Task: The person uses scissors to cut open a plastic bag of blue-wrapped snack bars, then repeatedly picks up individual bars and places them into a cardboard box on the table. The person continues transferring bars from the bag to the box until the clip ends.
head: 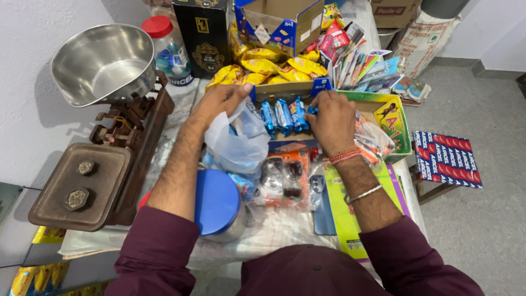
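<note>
Maroon sleeves [159, 257] fill the bottom edge, both forearms reaching up toward frame centre. Left hand [219, 101], centre-left, palm down, fingers curled together and pinching the top edge of a thin white plastic bag [238, 140]; bag hangs crumpled and half open below the hand, something blue showing through it. Right hand [331, 120], just right of centre, back to camera, red thread and metal bangle at the wrist, fingertips bunched on the right end of a row of blue wrapped packets [282, 116]; whether they actually grip a packet, cannot tell. Packets are shiny blue, standing side by side in an open cardboard box [290, 89], just right of the bag, centre frame. Yellow snack packs [263, 67] piled in the box above them. Blue-lidded jar [218, 204] sits lower centre between the arms. Old balance scale [104, 159] with steel bowl [104, 63] at left.
</note>
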